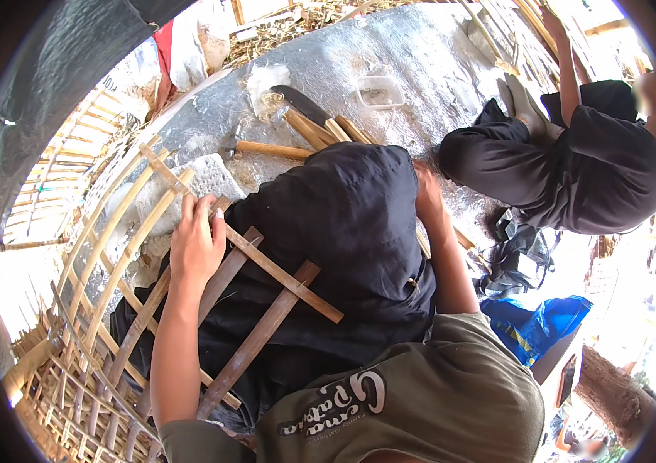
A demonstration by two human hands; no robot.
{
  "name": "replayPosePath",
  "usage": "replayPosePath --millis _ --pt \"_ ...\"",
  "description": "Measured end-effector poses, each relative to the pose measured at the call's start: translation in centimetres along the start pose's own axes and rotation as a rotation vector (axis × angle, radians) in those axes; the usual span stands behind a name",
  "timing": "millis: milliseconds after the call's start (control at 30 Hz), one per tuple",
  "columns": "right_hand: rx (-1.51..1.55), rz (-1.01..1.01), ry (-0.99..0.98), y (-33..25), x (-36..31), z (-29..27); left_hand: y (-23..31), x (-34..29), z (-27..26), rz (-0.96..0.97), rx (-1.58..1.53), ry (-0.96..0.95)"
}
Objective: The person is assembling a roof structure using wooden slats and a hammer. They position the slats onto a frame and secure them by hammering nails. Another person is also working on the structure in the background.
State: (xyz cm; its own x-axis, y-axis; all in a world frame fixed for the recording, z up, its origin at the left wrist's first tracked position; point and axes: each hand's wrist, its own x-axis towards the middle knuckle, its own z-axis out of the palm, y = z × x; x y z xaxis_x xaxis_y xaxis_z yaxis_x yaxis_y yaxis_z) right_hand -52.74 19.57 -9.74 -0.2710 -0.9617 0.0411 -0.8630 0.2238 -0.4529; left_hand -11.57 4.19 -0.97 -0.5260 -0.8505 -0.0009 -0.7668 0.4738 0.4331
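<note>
My left hand (197, 248) is closed round a bamboo lattice (160, 210) where its strips cross, at the left of my lap. A thin cross slat (288, 279) runs from beside that hand across my black-clothed legs. Under it lie darker, wider slats (260, 338). My right hand (427, 194) is down at the far right side of my raised knee. Its fingers are mostly hidden behind the black cloth (343, 193), so I cannot tell whether it holds anything. Light wooden sticks show just below that hand.
Beyond my knees lie a hammer (272, 149), a dark curved blade (302, 103), bamboo pieces (309, 130) and a clear plastic box (391, 92) on a grey sheet (428, 46). A pale block (211, 179) sits behind the lattice. At right are a seated person (613, 174) and a blue bag (538, 322).
</note>
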Motion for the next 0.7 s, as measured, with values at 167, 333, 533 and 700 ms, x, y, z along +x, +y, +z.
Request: replayPosePath --millis 167,333,533,700 --pt "0.073 0.024 0.004 -1.4 -0.8 -0.1 -0.4 -0.2 0.3 0.025 0.009 0.023" --pt "0.024 0.001 0.012 -1.5 -1.7 -0.3 -0.3 -0.2 0.3 0.040 0.023 0.041" --pt "-0.034 -0.006 0.235 -1.4 -1.5 -1.5 -0.3 -0.1 0.4 0.087 0.030 0.059" --pt "0.033 0.096 0.262 -2.6 -2.3 -3.9 -0.6 -0.1 0.9 0.092 0.035 0.082"
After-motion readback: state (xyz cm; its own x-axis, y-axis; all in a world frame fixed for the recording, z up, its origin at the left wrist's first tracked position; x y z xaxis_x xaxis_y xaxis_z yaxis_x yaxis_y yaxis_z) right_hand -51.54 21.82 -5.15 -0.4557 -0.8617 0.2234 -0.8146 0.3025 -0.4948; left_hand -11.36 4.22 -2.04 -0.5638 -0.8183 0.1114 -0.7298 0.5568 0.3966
